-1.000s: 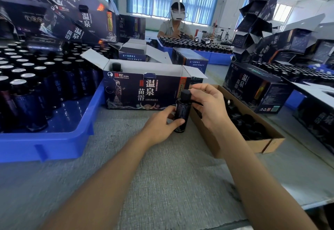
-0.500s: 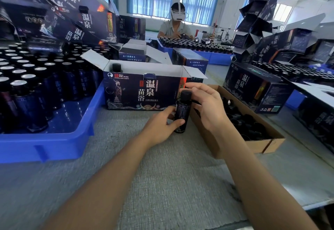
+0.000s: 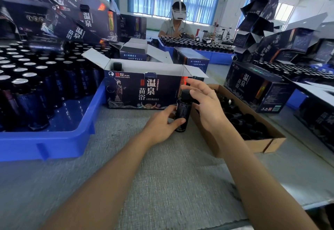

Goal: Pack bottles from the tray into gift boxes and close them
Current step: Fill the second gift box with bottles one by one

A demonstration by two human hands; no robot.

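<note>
A small dark bottle with a black cap stands upright on the grey table, gripped round its lower body by my left hand. My right hand hovers just right of the cap with fingers spread and relaxed, holding nothing. Behind the bottle stands an open dark-blue gift box with its flaps up; one bottle cap shows inside at its left end. The blue tray at left holds several dark bottles with silver tops.
A brown cardboard tray of black caps lies right of my hands. Closed and empty gift boxes are stacked at left rear and right. Another person in a headset sits across at a second blue tray.
My right hand has let go of the bottle's cap and opened, fingers spreading up and to the right. My left hand still holds the bottle in the same spot.
</note>
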